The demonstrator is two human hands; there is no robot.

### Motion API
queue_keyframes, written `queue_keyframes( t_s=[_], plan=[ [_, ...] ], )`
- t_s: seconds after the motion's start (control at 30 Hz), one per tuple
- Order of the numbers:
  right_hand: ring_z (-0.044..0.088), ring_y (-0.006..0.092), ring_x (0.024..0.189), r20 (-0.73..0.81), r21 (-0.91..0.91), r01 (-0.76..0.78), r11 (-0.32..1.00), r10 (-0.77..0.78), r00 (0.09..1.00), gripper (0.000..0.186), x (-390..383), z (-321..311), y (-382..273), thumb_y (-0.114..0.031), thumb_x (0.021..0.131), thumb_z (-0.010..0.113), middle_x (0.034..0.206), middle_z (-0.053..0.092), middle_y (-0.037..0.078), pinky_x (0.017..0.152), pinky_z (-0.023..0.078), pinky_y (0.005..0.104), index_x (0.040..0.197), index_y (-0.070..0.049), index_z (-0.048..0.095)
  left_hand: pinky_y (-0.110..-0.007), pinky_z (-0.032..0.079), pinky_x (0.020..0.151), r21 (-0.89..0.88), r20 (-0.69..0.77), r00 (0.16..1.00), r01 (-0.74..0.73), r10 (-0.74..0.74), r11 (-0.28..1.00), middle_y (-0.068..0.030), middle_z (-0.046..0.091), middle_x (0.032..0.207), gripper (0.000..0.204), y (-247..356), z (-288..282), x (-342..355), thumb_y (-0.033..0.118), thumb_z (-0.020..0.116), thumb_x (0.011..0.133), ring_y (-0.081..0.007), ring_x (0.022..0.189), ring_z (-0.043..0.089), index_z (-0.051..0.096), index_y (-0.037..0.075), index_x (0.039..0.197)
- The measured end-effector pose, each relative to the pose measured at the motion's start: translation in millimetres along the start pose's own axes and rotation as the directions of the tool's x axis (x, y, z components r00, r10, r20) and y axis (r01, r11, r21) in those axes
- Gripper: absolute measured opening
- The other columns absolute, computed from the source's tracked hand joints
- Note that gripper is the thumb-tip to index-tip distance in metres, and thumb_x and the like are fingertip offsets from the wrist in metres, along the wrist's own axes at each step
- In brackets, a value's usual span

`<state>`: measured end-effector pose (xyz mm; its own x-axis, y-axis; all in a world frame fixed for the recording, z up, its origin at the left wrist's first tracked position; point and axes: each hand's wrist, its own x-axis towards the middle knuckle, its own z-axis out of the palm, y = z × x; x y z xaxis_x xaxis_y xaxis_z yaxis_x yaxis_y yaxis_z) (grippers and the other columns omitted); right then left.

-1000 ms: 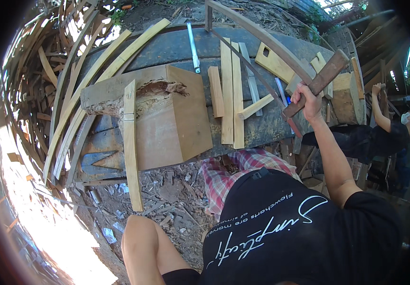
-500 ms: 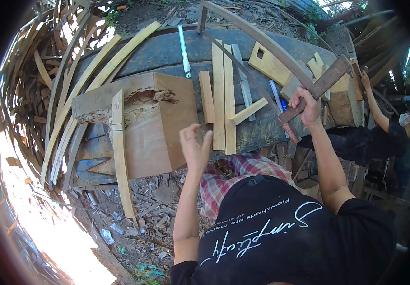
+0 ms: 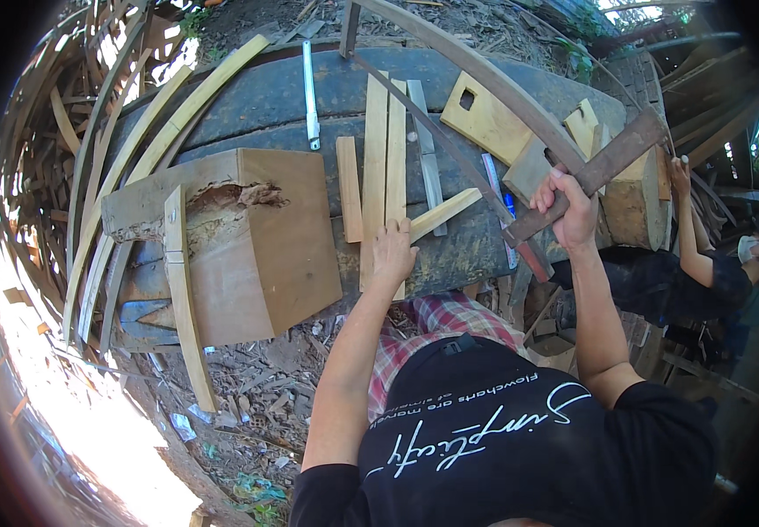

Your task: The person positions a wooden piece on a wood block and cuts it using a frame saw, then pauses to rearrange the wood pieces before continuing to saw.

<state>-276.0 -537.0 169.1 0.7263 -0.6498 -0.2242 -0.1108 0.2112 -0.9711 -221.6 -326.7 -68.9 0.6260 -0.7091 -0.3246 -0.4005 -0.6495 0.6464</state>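
My right hand (image 3: 570, 209) is closed around the dark wooden end bar of a frame saw (image 3: 494, 63). The saw's thin blade slants over the bench, from the far side down toward my right hand. My left hand (image 3: 393, 253) lies palm down across the near part of two long pale wooden strips (image 3: 386, 149), fingers bent onto them. Its fingertips sit beside the near end of a short wooden strip (image 3: 448, 214) that lies slantwise. What its palm and thumb press on is partly hidden.
Left stands a large brown wooden block (image 3: 292, 237) with a rotted hollow, a curved strip (image 3: 184, 307) leaning on it. A metal bar (image 3: 310, 97), a holed board (image 3: 485, 119) and long curved strips (image 3: 195, 105) lie on the dark bench (image 3: 248, 97). Another person (image 3: 704, 272) is at far right.
My left hand has come down from the air onto the long wooden strips. The view has shifted, so the bench things appear further left. My right hand still grips the saw.
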Motion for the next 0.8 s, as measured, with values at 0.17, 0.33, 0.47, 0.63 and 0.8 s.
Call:
queue_keyframes(
  t_s=[0.17,0.33,0.47,0.63,0.8],
  plan=[
    [0.049,0.0178,0.056,0.046,-0.018,-0.02,1.0,0.021,0.999,0.009,10.4,-17.9,-2.8,-0.014,0.092,0.052,0.062,0.047,0.006,0.063,0.044,0.0361,0.096,-0.006,0.051,-0.044,0.049,0.084,-0.163,-0.11,0.993,0.025,-0.043,0.986,-0.0166,0.06,0.107,0.051,-5.1,25.1,5.1,0.02,0.071,0.082,-0.0348,0.097,0.059,0.049,0.004,0.126],
    [0.051,0.0174,0.052,0.023,0.067,-0.045,0.997,0.044,0.999,0.009,23.6,-32.2,-5.4,-0.012,0.09,0.055,0.059,0.05,0.005,0.059,0.046,0.0361,0.086,-0.004,0.056,-0.032,0.053,0.07,-0.815,0.282,0.927,0.367,-0.246,0.448,-0.0115,0.066,0.096,0.046,-4.5,44.1,7.0,0.028,0.064,0.092,-0.0215,0.078,0.065,0.05,0.001,0.126],
    [0.051,0.0174,0.052,0.033,0.087,-0.057,0.995,0.054,0.998,0.009,32.9,-43.5,-7.1,-0.011,0.091,0.054,0.059,0.05,0.005,0.059,0.046,0.0361,0.086,-0.004,0.056,-0.026,0.051,0.066,-0.895,0.403,0.891,0.432,-0.207,0.116,-0.0069,0.064,0.097,0.045,15.7,56.1,25.1,0.032,0.063,0.094,-0.0127,0.077,0.062,0.05,0.002,0.125],
    [0.05,0.0181,0.053,0.041,0.121,-0.085,0.989,0.081,0.996,0.009,39.8,-55.0,-4.8,-0.012,0.09,0.055,0.059,0.049,0.006,0.059,0.046,0.0366,0.086,-0.004,0.054,-0.024,0.051,0.067,-0.899,0.432,0.879,0.437,-0.201,-0.023,-0.0065,0.064,0.098,0.045,51.3,68.7,46.2,0.031,0.063,0.094,-0.0121,0.078,0.063,0.048,0.003,0.125],
    [0.05,0.0186,0.054,0.065,0.09,-0.069,0.994,0.063,0.996,0.011,44.0,-62.5,-1.2,-0.014,0.09,0.055,0.059,0.049,0.007,0.06,0.046,0.0371,0.085,-0.004,0.053,-0.026,0.051,0.073,-0.945,0.287,0.9,0.322,-0.327,0.056,-0.0063,0.064,0.101,0.042,50.0,66.5,16.6,0.029,0.062,0.095,-0.0133,0.083,0.063,0.048,0.004,0.125]
  ],
)
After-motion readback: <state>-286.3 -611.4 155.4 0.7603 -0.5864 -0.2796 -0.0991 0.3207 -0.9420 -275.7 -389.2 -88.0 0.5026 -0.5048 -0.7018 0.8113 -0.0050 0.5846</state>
